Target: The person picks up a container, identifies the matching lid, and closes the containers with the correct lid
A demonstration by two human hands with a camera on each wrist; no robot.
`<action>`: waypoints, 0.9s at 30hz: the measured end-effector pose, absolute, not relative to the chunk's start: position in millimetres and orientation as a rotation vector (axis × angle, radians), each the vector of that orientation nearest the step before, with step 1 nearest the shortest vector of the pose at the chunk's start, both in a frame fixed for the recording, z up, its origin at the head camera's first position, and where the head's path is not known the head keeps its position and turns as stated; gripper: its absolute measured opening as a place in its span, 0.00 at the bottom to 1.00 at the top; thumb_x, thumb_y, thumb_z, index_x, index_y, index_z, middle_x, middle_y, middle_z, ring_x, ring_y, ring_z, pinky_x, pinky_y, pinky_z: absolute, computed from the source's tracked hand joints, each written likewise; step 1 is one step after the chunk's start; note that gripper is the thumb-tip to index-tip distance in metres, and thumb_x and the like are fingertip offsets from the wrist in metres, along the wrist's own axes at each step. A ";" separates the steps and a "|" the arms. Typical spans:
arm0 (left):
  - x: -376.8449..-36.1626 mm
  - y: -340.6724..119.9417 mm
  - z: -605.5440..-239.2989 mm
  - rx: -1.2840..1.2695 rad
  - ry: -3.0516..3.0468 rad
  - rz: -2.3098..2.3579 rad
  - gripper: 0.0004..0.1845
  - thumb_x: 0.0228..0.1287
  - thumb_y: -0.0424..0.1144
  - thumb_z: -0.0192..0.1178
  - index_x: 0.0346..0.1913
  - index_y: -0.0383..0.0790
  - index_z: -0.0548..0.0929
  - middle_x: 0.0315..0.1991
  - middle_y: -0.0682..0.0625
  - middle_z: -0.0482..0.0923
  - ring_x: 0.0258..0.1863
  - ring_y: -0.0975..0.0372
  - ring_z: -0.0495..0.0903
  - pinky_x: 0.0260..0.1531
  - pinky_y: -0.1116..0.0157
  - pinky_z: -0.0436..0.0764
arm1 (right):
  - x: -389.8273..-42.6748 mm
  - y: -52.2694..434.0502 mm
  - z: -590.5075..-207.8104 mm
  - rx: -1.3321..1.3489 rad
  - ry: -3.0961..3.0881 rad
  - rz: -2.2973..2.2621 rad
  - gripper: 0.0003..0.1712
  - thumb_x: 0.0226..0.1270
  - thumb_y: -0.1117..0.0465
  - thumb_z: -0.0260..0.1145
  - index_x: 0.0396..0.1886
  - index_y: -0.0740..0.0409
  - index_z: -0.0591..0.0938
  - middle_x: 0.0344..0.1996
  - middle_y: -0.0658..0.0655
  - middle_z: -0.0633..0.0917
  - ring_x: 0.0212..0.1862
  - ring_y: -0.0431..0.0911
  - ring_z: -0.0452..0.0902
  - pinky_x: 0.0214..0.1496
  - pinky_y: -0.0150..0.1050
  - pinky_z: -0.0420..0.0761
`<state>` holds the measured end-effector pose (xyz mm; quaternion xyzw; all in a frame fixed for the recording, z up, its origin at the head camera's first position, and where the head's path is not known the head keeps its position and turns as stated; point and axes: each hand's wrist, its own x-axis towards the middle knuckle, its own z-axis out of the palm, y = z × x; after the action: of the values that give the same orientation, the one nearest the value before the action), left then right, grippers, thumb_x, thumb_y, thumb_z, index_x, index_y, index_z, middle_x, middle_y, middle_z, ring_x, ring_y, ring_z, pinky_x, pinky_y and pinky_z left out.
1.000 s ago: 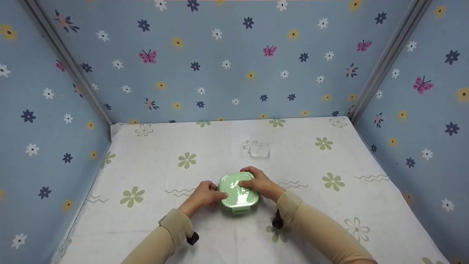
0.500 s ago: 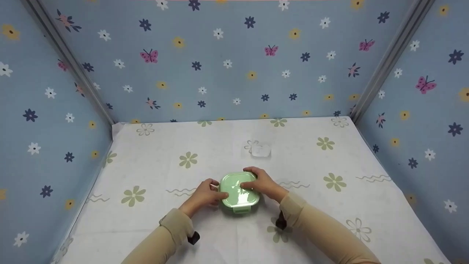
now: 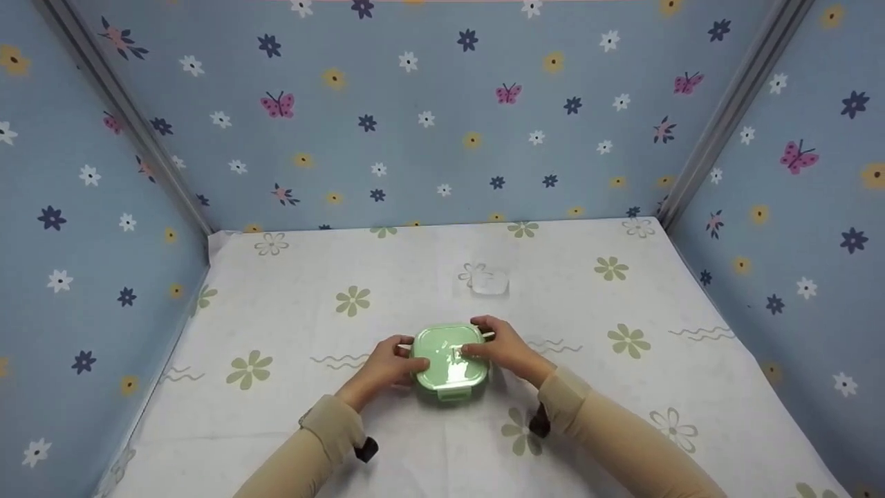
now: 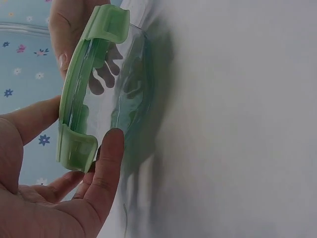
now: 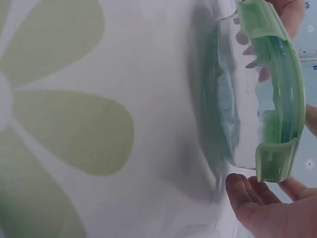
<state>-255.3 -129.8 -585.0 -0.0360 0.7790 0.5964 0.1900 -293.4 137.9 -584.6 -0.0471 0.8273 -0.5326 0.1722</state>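
Note:
A clear glass food container with a green snap-on lid (image 3: pixel 451 358) stands on the cloth in front of the person. My left hand (image 3: pixel 386 366) grips its left side, thumb on the lid's edge and fingers below the left clasp (image 4: pixel 79 151). On the opposite side is my right hand (image 3: pixel 508 351), its thumb on the lid and its fingers curled by the right clasp (image 5: pixel 275 161). Both side clasps look folded down, as does the front clasp (image 3: pixel 454 393). Through the glass walls (image 5: pixel 242 104), fingers of the far hand show.
A small clear, box-like item (image 3: pixel 489 282) lies behind the container, hard to make out. White floral cloth (image 3: pixel 276 415) covers the table. Blue patterned panels (image 3: pixel 429 152) enclose the back and both sides.
My right hand has shifted slightly right, its thumb sliding toward the lid's right edge. The left hand and the container stay nearly where they were.

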 end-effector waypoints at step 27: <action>-254.6 -127.5 -587.8 -0.110 2.174 1.719 0.35 0.65 0.35 0.75 0.72 0.27 0.74 0.50 0.39 0.80 0.45 0.55 0.84 0.46 0.56 0.92 | -276.2 149.2 -586.1 -0.032 2.299 -1.514 0.31 0.68 0.59 0.78 0.66 0.68 0.81 0.54 0.64 0.85 0.50 0.49 0.83 0.50 0.40 0.88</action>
<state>-254.6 -127.5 -587.8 -0.0389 0.7705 0.6094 0.1828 -276.2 149.2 -586.1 -0.0113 0.8194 -0.5395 0.1933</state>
